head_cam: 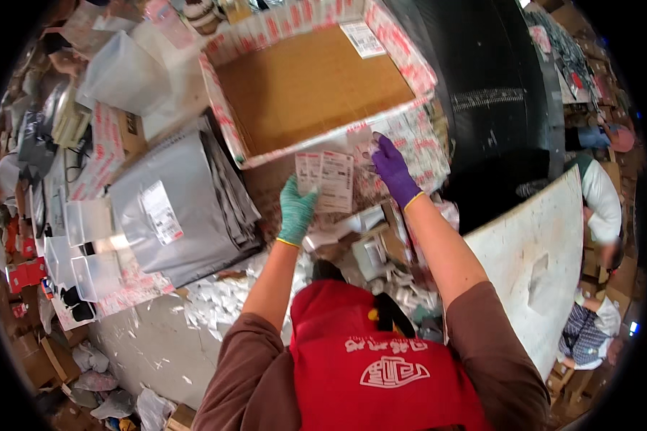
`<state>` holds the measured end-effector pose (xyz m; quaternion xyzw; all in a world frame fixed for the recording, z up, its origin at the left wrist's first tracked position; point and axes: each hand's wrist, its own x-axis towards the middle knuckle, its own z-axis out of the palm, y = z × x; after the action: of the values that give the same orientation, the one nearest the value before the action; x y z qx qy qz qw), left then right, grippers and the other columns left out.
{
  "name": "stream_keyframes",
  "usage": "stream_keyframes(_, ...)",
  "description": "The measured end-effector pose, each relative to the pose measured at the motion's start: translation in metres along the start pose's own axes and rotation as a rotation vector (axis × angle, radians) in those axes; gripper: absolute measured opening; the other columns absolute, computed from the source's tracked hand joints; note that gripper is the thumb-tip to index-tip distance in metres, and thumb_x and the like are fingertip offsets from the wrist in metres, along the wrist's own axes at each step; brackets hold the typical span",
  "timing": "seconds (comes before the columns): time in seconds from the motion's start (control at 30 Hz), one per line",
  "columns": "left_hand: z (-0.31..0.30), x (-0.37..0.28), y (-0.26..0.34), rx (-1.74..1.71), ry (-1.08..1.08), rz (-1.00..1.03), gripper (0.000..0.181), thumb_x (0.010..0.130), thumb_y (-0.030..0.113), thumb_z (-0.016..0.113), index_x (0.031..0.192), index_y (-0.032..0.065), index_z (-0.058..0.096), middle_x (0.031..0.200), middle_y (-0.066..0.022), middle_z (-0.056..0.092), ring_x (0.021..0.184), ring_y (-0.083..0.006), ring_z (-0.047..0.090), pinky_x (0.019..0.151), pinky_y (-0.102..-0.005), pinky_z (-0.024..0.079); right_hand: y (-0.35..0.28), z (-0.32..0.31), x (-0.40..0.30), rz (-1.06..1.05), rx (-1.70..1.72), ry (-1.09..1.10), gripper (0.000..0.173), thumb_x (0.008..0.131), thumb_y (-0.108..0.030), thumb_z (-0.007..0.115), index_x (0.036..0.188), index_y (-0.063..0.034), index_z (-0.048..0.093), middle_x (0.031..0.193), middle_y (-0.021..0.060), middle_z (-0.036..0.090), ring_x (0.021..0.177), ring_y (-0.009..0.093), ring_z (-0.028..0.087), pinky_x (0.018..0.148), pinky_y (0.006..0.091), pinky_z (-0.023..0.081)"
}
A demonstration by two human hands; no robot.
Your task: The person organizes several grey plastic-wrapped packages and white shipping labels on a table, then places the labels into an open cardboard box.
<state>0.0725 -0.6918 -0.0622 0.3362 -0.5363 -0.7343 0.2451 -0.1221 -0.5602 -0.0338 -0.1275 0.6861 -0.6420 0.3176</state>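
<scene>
My left hand [297, 207], in a green knit glove, holds printed paper labels [336, 180] by their lower left edge. To the right, my right hand [392, 164], in a purple glove, is raised near the front edge of a shallow cardboard box [312, 91] wrapped in red-and-white printed tape; small grey marks show at its fingertips, and whether it holds anything I cannot tell. A white label [362, 39] lies inside the box at its far right. Left of my left hand lies a stack of grey plastic mailer bags [194, 188], the top one bearing a white label [162, 213].
Clear plastic bins [126, 73] stand at the upper left, with smaller bins [96, 277] lower down. A black conveyor belt [485, 70] runs at the right, beside a pale board [534, 258]. Paper scraps [215, 301] litter the floor. Several people are around the edges.
</scene>
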Motion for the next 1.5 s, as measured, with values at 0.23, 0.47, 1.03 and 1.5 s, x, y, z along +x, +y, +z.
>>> stream_keyframes(0.23, -0.004, -0.041, 0.018, 0.88, 0.25, 0.403, 0.065, 0.077, 0.007, 0.07, 0.135, -0.0023, 0.04, 0.127, -0.0191, 0.054, 0.115, -0.0319, 0.053, 0.099, -0.0383, 0.043, 0.067, -0.09, -0.139, 0.11, -0.414, 0.001, 0.035, 0.089, -0.012, 0.059, 0.121, 0.0018, 0.056, 0.101, 0.0055, 0.062, 0.087, 0.012, 0.056, 0.076, 0.028, 0.049)
stream_keyframes(0.47, 0.025, -0.076, 0.004, 1.319, -0.297, 0.512, 0.077, 0.082, 0.04, 0.065, 0.143, 0.0047, 0.036, 0.152, -0.0185, 0.027, 0.141, -0.0369, 0.023, 0.114, -0.0523, 0.017, 0.112, -0.119, -0.24, 0.207, -0.53, -0.145, 0.029, 0.094, -0.019, 0.054, 0.116, -0.0003, 0.058, 0.094, 0.0046, 0.061, 0.078, 0.012, 0.06, 0.063, 0.0277, 0.049)
stream_keyframes(1.03, 0.0, -0.204, 0.003, 1.221, -0.527, 0.671, 0.052, 0.078, 0.021, 0.062, 0.127, 0.0059, 0.053, 0.137, -0.0146, 0.048, 0.131, -0.0298, 0.042, 0.112, -0.0464, 0.028, 0.163, -0.116, -0.287, -0.076, -0.872, -0.507, 0.03, 0.083, -0.014, 0.055, 0.109, -0.002, 0.061, 0.097, 0.0224, 0.066, 0.093, 0.037, 0.064, 0.08, 0.0419, 0.051)
stream_keyframes(1.5, -0.359, -0.284, 0.023, 0.993, 0.79, 0.326, 0.019, 0.08, 0.005, 0.061, 0.099, 0.0039, 0.065, 0.099, -0.0153, 0.065, 0.092, -0.0354, 0.061, 0.081, -0.0421, 0.05, 0.029, 0.142, -0.224, -0.607, -0.755, -0.463, 0.026, 0.091, -0.019, 0.058, 0.109, -0.0007, 0.062, 0.096, 0.0179, 0.067, 0.09, 0.033, 0.066, 0.079, 0.0375, 0.051)
